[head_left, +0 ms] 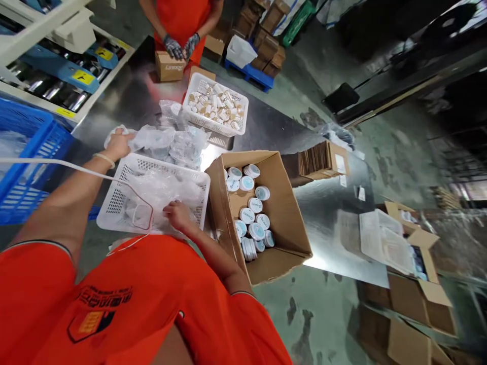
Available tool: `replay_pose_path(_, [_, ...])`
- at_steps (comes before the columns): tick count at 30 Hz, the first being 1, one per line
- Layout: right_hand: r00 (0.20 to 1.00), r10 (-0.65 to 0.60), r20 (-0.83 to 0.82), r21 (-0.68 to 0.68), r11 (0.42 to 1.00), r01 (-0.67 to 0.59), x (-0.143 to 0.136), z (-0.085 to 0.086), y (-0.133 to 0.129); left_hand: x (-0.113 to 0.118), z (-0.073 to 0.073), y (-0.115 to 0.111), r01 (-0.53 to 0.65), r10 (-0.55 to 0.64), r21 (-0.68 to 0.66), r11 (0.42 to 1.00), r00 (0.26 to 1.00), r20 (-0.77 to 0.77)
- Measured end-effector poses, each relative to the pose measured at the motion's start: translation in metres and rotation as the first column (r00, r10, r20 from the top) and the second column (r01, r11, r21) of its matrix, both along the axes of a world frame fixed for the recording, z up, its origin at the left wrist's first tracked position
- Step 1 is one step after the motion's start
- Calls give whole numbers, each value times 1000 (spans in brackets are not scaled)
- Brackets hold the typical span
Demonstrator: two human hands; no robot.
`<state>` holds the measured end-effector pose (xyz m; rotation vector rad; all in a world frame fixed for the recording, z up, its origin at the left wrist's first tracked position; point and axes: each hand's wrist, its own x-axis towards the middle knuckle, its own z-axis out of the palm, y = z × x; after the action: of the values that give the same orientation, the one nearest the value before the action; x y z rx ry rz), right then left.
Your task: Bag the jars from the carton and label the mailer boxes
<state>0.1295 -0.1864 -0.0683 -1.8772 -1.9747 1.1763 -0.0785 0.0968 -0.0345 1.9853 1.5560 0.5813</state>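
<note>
My left hand is closed on a crinkled clear plastic bag, just beyond the far left corner of a white perforated basket. To its right, a heap of bagged items lies on the metal table. Inside the basket are clear plastic bags, and my right hand reaches in from the near right with curled fingers pinching at the plastic. An open cardboard box beside the basket holds many round white jars with printed lids.
A white basket of small white and gold pieces stands farther back. Across the table, a gloved co-worker handles a small carton. Folded cardboard lies right; a blue crate and roller conveyor are left. A white cable crosses my left arm.
</note>
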Motion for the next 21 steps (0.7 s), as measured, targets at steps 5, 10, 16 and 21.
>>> replay_pose_path(5, [864, -454, -219, -26, 888, 460, 35, 2, 12, 29, 9, -46, 128, -106, -93, 988, 973, 206])
replay_pose_path(10, [653, -657, -376, 3, 704, 710, 73, 22, 23, 58, 31, -102, 325, -129, -296, 898, 839, 529])
replay_pose_path(16, [381, -599, -705, -173, 665, 726, 92, 46, 23, 95, 40, -125, 399, -182, -281, 872, 800, 572])
replay_pose_path(21, [186, -547, -816, -271, 646, 714, 105, 59, 16, 116, 55, -142, 56, 2, -99, 994, 864, 504])
